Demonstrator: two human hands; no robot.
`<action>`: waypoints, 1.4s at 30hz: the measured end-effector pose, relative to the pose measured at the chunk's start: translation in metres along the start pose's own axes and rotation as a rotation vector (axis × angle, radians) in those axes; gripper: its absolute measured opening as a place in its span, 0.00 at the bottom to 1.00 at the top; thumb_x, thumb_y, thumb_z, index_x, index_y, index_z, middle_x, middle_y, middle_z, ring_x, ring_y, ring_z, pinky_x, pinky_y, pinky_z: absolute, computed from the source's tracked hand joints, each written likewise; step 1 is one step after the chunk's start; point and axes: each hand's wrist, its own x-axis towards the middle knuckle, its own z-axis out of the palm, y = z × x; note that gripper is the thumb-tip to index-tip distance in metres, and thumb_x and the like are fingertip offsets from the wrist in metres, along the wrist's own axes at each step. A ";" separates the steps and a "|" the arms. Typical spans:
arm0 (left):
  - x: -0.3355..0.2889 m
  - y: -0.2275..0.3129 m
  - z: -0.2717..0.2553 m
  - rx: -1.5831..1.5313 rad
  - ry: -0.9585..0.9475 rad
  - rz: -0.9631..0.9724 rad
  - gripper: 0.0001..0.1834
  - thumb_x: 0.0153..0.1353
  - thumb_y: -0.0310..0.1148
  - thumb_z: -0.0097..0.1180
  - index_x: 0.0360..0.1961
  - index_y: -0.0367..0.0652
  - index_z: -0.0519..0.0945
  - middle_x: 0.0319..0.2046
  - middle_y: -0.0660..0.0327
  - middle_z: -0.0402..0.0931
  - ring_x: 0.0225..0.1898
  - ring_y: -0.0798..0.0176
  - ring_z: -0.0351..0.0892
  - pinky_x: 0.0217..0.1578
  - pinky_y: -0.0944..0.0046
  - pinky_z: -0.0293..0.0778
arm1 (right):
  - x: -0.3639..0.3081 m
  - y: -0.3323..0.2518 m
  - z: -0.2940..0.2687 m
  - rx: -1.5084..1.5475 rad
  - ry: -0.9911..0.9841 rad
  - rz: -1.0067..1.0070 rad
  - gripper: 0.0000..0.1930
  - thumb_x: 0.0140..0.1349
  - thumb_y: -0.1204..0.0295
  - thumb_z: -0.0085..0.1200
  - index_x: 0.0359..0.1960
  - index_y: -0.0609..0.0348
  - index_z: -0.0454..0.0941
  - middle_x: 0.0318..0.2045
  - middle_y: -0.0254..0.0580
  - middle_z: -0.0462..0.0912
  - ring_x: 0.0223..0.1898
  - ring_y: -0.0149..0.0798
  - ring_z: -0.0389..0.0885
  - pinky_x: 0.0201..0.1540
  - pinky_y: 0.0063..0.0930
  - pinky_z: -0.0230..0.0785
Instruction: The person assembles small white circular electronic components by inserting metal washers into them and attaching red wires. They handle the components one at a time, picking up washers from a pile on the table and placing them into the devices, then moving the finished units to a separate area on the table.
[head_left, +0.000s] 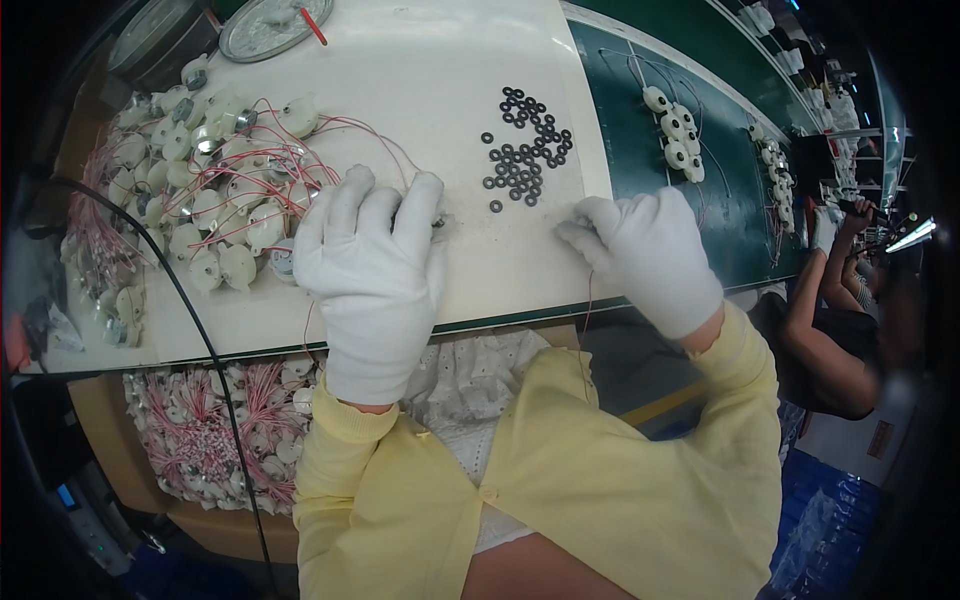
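My left hand (370,265), in a white glove, rests on the white tabletop at the edge of a heap of cream plastic parts with red and white wires (240,190). Its fingers are bent over something mostly hidden; a small bit of dark metal shows by the index fingertip. My right hand (650,255), also gloved, is just above the table near its front edge, thumb and fingers pinched together. What it pinches is too small to make out. A thin reddish wire (588,300) hangs below it. Small black rings (520,165) lie scattered beyond and between the hands.
On the green surface at right, cream parts with black centres (675,135) stand in rows. A cardboard box (115,440) of wired parts sits below the table's edge at left. A black cable (200,335) crosses the left side. Another person's arm (805,290) shows far right.
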 end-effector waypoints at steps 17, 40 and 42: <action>-0.002 0.000 0.003 -0.004 0.032 0.005 0.21 0.53 0.32 0.72 0.50 0.48 0.86 0.39 0.58 0.81 0.51 0.46 0.83 0.54 0.45 0.75 | -0.026 0.029 0.052 0.548 0.161 0.562 0.09 0.74 0.65 0.55 0.42 0.53 0.86 0.24 0.44 0.87 0.26 0.51 0.85 0.31 0.41 0.76; -0.003 0.002 -0.002 0.002 -0.038 -0.018 0.23 0.56 0.33 0.71 0.54 0.49 0.86 0.42 0.57 0.81 0.55 0.45 0.81 0.58 0.44 0.73 | -0.053 0.037 0.002 0.571 -0.025 0.681 0.12 0.68 0.69 0.61 0.49 0.60 0.86 0.25 0.51 0.86 0.27 0.50 0.86 0.34 0.40 0.77; -0.004 0.001 -0.001 0.004 -0.036 -0.015 0.23 0.56 0.32 0.70 0.55 0.49 0.85 0.43 0.57 0.81 0.55 0.45 0.81 0.59 0.43 0.72 | -0.060 0.041 -0.008 0.485 -0.073 0.711 0.12 0.68 0.68 0.61 0.49 0.60 0.86 0.26 0.51 0.86 0.27 0.49 0.87 0.34 0.40 0.76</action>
